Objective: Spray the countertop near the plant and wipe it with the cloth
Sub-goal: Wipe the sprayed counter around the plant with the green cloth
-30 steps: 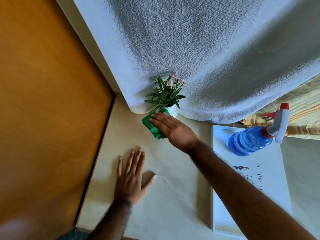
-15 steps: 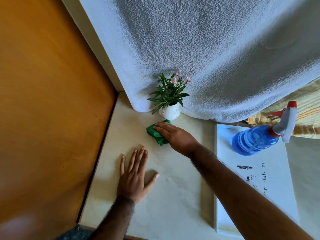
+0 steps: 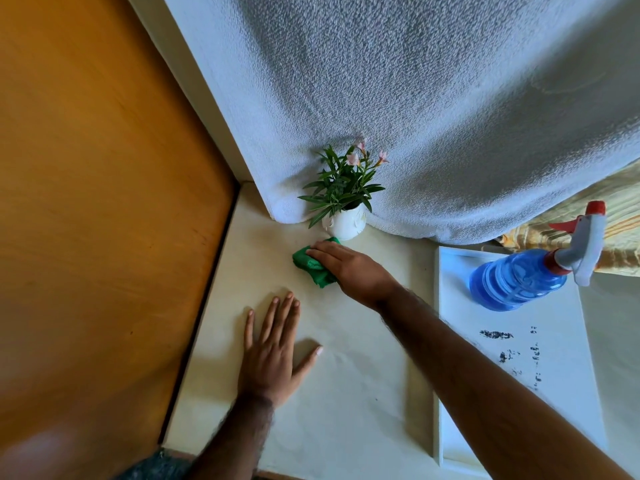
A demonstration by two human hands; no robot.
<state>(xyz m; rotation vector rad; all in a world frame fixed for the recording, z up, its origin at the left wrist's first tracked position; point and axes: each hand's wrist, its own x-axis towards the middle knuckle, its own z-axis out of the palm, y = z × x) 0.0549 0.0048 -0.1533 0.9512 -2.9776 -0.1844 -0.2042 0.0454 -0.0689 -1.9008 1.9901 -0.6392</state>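
Orange-brown wooden panel at left, white textured cloth draped behind, striped yellow fabric far right

Green cloth on a cream countertop, orange-brown wood to the left.

The cloth is a plain, bright green. The plant has dark green leaves and pale pink flowers, and it stands in a glossy white pot. The spray bottle is see-through blue with ribbed rings; its head is grey-white with a red collar, red trigger and red tip. It rests on a white tray marked with black smudges. Behind hangs a white towel with a nubbly texture. At the right edge a fabric shows yellow and tan stripes. The panel is orange-brown with faint wood grain.
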